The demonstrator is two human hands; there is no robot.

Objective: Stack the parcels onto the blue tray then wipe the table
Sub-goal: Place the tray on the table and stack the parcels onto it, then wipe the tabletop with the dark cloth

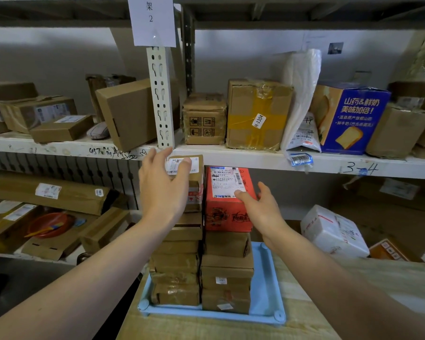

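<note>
Two tall stacks of brown cardboard parcels stand side by side on the blue tray (265, 285), which lies on a light wooden table (304, 285). The left stack (176, 263) is topped by a brown labelled box (194, 173). The right stack (227, 273) is topped by an orange-red box (227, 202) with a white shipping label. My left hand (162, 182) lies with straight, spread fingers over the top brown box. My right hand (258, 204) touches the right side of the orange-red box, thumb on its top, fingers behind it.
Metal shelving packed with cardboard boxes runs behind the table. A white upright post (160, 94) stands just above the stacks. A blue bread carton (351, 119) and a white bag (302, 99) sit on the upper shelf. A white wrapped parcel (334, 231) lies at right.
</note>
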